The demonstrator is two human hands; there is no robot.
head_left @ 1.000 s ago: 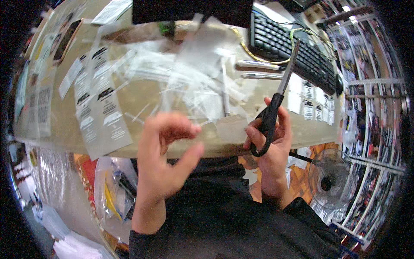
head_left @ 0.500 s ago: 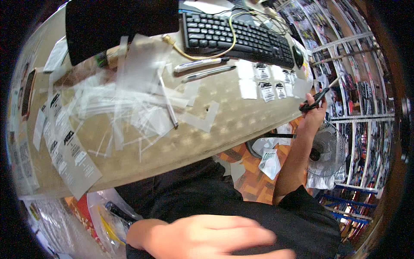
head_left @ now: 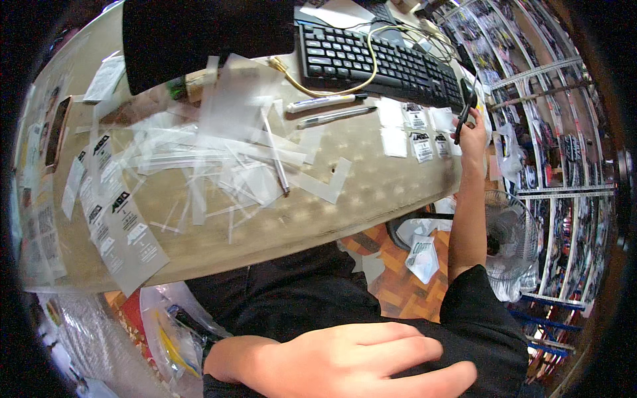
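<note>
My right hand reaches over the right end of the table, its fingers closed around a pair of black-handled scissors. The blades point away from me, towards the computer mouse. Just left of that hand lie small white label pieces and printed labels in short rows. Low in the view, my left hand lies back upward over my black clothing, holding nothing that shows, with its fingers stretched and apart.
Clear plastic strips and offcuts litter the table's left half beside printed label sheets. Two pens lie below a black keyboard and a yellowish cable. A fan stands beyond the right arm, before packed shelves.
My right hand has moved inward over the table corner, and the scissors have swung from pointing right to pointing away from me. My left hand has shifted slightly right in view.
</note>
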